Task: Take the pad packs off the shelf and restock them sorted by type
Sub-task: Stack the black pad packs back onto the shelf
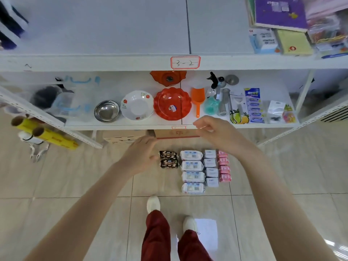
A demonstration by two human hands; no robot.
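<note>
Pad packs lie sorted in columns on the tiled floor below the shelf: two black packs (169,159), several large white packs (192,171), several small white packs (211,167) and several pink packs (223,166). The upper shelf (113,62), labelled 3-2, is bare across its left and middle. My left hand (140,155) hovers above the floor just left of the black packs, fingers apart, holding nothing. My right hand (212,131) is raised in front of the lower shelf's edge, fingers loosely curled, with nothing in it.
The lower shelf (131,126) carries a steel bowl (107,110), a white plate (137,105), a red dish (172,103), an orange scoop (197,99), bottles and hanging packets. Boxes (278,25) sit at the upper right. Yellow rolls (45,133) hang at left. My feet (153,204) stand near the packs.
</note>
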